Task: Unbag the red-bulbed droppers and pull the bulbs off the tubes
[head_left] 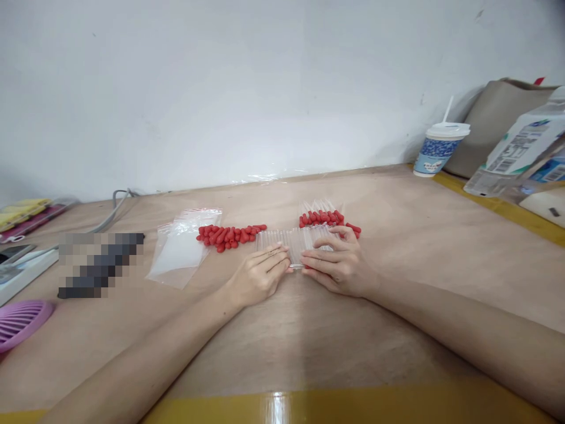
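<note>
A row of clear, thin tubes (296, 241), like dropper pipettes without bulbs, lies side by side on the table between my hands. My left hand (258, 277) presses its closed fingers against the near left part of the row. On the right, my right hand (342, 266) curls its fingers over the tubes, with thumb and fingertips at their near ends. A heap of loose red rubber bulbs (227, 237) lies to the left of the tubes. Behind my right hand are several droppers (321, 215) with red bulbs fitted on clear tubes. Another red bulb (353, 228) shows beside my right fingers.
Clear zip bags (183, 247) lie left of the red heap. Farther left are a blurred dark object (103, 265), a white power strip (29, 274) and a purple fan (24, 323). A paper cup (439, 152) and a plastic bottle (507, 153) stand at the back right.
</note>
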Demonstrator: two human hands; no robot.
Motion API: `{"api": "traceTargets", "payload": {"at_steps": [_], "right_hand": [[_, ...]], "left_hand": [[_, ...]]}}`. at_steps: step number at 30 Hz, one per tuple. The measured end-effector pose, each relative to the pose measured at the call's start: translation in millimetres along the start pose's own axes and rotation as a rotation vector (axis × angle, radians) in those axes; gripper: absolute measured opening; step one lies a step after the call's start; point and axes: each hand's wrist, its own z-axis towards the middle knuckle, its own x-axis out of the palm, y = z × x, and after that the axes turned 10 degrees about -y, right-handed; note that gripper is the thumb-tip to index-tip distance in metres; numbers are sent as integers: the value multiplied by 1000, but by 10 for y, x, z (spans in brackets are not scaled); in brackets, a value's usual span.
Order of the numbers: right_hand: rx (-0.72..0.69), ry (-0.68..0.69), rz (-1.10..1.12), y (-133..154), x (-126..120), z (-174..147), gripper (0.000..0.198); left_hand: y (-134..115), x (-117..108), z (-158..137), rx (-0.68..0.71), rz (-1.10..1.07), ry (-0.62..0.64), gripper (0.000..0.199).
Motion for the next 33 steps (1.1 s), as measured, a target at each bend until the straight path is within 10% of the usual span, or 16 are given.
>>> {"api": "traceTargets", "payload": {"at_steps": [15,33], "right_hand": [[-172,-18,65,-48,-44,6,15],[-31,73,132,41,35,4,13]], "left_hand": [[-17,-21,1,-3,-51,-23,7],[-23,-1,11,-3,-40,55,11]]}}
